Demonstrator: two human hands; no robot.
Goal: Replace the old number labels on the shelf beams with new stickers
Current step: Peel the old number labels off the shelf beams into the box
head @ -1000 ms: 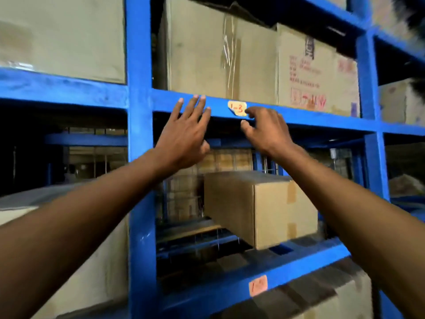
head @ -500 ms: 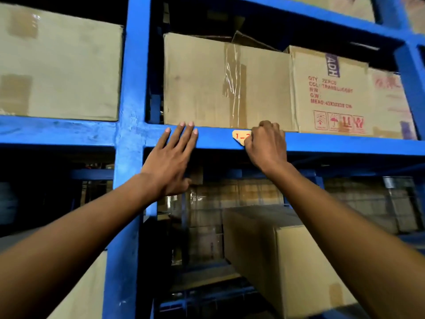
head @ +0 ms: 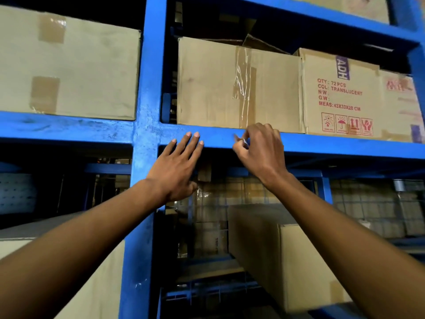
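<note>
The left hand lies flat and open against the blue shelf beam, fingertips pressing its face, holding nothing. Just to its right, the right hand has its grip pinched together on a small pale scrap, seemingly the old label, at the beam's front. Most of it is hidden behind the fingers. The label could tear if pulled too fast, leaving paper or glue that spoils the new sticker's hold. The taped box sits right above the beam, so knuckles may scrape it.
</note>
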